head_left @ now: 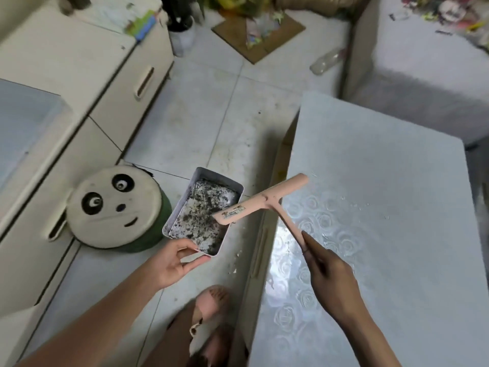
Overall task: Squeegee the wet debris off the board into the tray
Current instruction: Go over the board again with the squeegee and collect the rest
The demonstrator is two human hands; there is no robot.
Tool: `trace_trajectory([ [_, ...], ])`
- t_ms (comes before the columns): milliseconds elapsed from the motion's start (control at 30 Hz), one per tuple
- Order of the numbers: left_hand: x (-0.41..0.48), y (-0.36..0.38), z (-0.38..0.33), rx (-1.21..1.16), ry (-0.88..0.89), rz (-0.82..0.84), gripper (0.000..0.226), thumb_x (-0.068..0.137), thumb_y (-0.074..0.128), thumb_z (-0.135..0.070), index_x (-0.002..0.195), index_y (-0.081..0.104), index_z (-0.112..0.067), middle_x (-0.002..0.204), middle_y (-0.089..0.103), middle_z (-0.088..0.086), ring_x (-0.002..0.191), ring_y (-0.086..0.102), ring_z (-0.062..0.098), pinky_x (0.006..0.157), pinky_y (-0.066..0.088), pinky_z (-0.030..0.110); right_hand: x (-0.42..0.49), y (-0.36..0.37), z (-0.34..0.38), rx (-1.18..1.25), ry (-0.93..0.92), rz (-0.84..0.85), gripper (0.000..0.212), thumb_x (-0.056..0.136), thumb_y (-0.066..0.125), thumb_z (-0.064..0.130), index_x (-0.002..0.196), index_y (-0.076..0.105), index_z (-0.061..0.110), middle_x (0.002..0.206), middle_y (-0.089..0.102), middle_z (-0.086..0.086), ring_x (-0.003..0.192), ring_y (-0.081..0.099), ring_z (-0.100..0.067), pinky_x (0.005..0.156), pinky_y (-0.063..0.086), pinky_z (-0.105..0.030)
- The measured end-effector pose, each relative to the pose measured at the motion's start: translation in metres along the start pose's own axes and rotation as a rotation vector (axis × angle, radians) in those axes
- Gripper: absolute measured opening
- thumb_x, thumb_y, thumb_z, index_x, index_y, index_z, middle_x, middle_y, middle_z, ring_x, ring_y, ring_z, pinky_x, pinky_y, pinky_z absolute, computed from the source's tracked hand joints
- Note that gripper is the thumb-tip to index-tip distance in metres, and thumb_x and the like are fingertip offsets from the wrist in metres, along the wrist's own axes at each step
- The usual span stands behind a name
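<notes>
Pale grey floor tiles (211, 115), scuffed and spotted with dirt, fill the middle of a cramped room. At the bottom edge a foot in a soft pink slipper (211, 298) is partly cut off.

The left grip (172, 263) pinches the near corner of a shallow rectangular plastic tray with rounded corners (180, 205), thumb on the rim and fingers underneath. It holds the tray above the floor, just beside the board's left edge. Dark, wet, speckled debris (203, 207) coats the tray's bottom.

The right grip (330, 274) is closed round the end of the thin handle of a pink T-shaped plastic squeegee (267, 201). One end of its blade reaches over the tray's right rim and the other lies over the board's edge. Whether the blade touches the rim cannot be told. A small printed label sits on the blade, its writing too small to read.

On the right, the pale glossy board embossed with a rose pattern (370, 194) shines wet near the squeegee and carries scattered droplets.

Left of the tray stands a round stool with a cream panda-face top and green body (113, 205). Behind it are smooth cream cabinets with slot handles (79, 83).

Farther off a brown cardboard sheet (258, 35) and a clear plastic bottle (326, 62) lie on the floor. Clutter along the top edge is too blurred to make out.
</notes>
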State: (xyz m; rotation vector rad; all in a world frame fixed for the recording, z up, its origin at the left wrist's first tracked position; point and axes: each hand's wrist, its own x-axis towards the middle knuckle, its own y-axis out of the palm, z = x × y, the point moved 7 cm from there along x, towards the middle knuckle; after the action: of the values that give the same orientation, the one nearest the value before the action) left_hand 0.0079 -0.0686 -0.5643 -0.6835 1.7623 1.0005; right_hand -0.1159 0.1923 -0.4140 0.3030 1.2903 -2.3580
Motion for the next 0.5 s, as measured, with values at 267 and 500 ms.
trace_trajectory([
  [267, -0.071, -0.046, -0.098, 0.049, 0.109, -0.016, 0.013, 0.084, 0.044, 0.008, 0.088, 0.053, 0.001, 0.090, 0.065, 0.027, 0.068, 0.068, 0.044, 0.051, 0.059, 0.041, -0.003, 0.034, 0.118, -0.068, -0.137, 0.109, 0.041, 0.101, 0.039, 0.030, 0.138, 0.040, 0.046, 0.106, 0.063, -0.002, 0.099, 0.057, -0.021, 0.081, 0.047, -0.034],
  [500, -0.099, -0.135, -0.223, 0.038, 0.172, -0.052, 0.019, 0.086, 0.039, 0.011, 0.098, 0.052, 0.002, 0.097, 0.062, 0.031, 0.064, 0.068, 0.043, 0.051, 0.058, 0.044, 0.026, 0.091, 0.252, 0.003, -0.196, 0.087, 0.040, 0.099, 0.042, 0.033, 0.138, 0.044, 0.042, 0.107, 0.067, -0.004, 0.100, 0.060, -0.022, 0.082, 0.049, -0.036],
])
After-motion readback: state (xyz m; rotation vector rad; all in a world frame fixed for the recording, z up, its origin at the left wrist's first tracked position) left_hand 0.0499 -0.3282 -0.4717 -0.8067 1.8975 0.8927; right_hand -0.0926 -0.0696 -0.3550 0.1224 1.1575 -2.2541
